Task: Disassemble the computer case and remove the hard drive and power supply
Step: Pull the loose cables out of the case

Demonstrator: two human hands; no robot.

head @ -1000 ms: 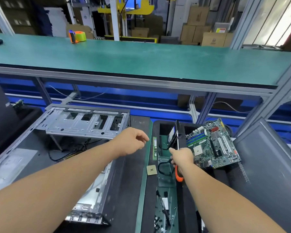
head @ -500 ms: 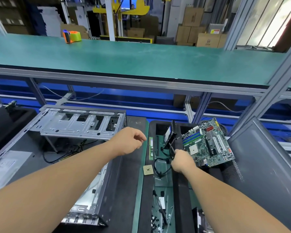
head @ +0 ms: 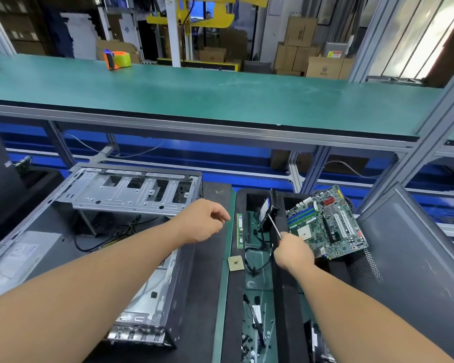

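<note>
The open computer case [head: 131, 195] lies on its side at the left, its metal drive cage facing up and black cables loose inside. My left hand [head: 205, 222] hovers over the case's right wall, fingers loosely curled and holding nothing. My right hand [head: 294, 248] grips a screwdriver [head: 274, 226], whose shaft points up and left at a black hard drive [head: 265, 209] that stands on edge in the black tray [head: 286, 297]. A silver box with a label [head: 13, 255], possibly the power supply, lies in the case at the far left.
A green motherboard [head: 328, 222] leans in the tray beside my right hand. A RAM stick [head: 239, 230], a CPU chip [head: 235, 263] and loose screws [head: 247, 344] lie on the green mat. A dark side panel [head: 417, 258] leans at the right. A green shelf [head: 220, 95] runs above.
My right hand has turned: the orange handle that stuck out below the fist is now hidden, and the shaft shows above it, pointing at the drive. The left hand has barely moved.
</note>
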